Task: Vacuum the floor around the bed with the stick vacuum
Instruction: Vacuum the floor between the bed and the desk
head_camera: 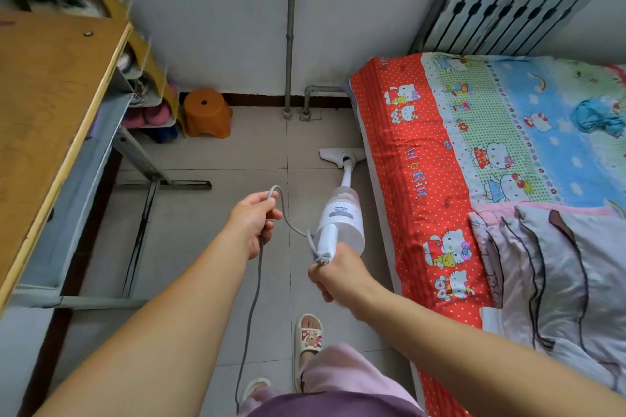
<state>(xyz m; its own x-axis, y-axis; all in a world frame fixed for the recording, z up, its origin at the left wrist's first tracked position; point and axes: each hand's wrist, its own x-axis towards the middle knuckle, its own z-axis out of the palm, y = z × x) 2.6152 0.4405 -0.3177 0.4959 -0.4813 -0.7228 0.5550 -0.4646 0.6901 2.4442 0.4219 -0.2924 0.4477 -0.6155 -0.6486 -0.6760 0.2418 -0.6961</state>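
We saw an orange plastic stool [207, 113] against the wall, just beside a shoe rack [159, 85] holding pink slippers [146, 116]. A wooden worktop [47, 105] stood at left, and a grey radiator [501, 10] hung on the far wall.

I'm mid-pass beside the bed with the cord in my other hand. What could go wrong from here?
The gray power cord hangs from the left hand to the floor near the slippered foot; it may trip you.
The floor head runs close along the bed's red sheet; it might suck in the fabric.
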